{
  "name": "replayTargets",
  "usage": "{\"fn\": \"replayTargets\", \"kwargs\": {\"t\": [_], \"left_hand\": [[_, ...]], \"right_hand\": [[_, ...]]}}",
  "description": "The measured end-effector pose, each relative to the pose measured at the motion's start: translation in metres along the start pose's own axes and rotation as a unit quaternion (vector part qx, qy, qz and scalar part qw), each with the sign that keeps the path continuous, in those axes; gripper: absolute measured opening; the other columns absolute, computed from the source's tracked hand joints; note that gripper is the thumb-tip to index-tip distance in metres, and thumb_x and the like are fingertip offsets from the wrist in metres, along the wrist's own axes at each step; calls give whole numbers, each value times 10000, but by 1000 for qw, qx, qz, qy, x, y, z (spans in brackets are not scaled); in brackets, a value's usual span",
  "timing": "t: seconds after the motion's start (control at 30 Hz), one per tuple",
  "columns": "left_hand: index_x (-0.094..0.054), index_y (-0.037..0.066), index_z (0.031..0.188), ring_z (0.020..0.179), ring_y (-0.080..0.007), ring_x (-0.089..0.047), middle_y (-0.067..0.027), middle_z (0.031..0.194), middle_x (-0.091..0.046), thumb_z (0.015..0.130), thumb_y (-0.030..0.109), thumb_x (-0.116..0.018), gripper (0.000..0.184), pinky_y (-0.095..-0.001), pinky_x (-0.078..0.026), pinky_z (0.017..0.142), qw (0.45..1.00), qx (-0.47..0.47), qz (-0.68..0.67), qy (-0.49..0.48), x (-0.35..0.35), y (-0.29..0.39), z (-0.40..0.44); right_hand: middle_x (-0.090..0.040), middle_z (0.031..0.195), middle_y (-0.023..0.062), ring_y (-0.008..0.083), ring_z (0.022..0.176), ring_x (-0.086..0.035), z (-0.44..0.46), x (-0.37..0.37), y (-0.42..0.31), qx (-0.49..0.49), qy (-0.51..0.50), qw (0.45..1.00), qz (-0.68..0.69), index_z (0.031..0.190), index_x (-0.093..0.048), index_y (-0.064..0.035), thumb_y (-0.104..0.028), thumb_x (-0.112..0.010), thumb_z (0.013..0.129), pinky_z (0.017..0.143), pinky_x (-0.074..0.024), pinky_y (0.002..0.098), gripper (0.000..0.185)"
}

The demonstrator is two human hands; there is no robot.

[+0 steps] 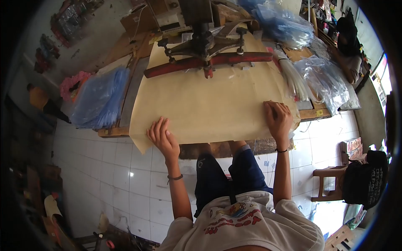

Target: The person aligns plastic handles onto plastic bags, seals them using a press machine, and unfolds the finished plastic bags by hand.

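A large tan sheet (pixel 209 100) covers the middle of the workbench, its front edge hanging slightly over. My left hand (pixel 161 134) lies on the sheet near its front left corner, fingers spread a little and holding nothing. On the right side of the sheet rests my right hand (pixel 278 117), its fingers curled down at the sheet; whether they pinch it is hidden. Above the sheet's far part stands a dark press head with a red bar (pixel 240 58), apart from both hands.
Blue plastic sheets (pixel 100 98) are stacked at the left. Clear plastic bags (pixel 324 79) and a pale bundle (pixel 293 79) lie at the right. A stool (pixel 328 184) holds a black bag (pixel 366 180). One person (pixel 39 100) is far left, another (pixel 349 50) upper right.
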State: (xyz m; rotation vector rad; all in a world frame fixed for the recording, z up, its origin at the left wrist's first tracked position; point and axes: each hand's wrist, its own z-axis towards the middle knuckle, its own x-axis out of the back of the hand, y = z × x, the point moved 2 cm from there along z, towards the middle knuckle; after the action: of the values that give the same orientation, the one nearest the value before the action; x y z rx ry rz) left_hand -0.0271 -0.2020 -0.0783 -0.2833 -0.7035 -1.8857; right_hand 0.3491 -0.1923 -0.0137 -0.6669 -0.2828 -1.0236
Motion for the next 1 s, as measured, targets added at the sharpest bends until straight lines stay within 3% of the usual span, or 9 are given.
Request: {"fn": "replayTargets", "kwargs": {"t": [1.0], "left_hand": [[-690,85,1184,1281,-318,-496,-70,1307,-638,1008,200,-374,379,-554,-200,1180,998,-10,-13,57,-16,-9,-12]], "right_hand": [[-741,884,64,259,803,-670,-9,3,1,-31,-17,999,10,925,-746,-83,-130,-700,840,777,-511,376,108]]}}
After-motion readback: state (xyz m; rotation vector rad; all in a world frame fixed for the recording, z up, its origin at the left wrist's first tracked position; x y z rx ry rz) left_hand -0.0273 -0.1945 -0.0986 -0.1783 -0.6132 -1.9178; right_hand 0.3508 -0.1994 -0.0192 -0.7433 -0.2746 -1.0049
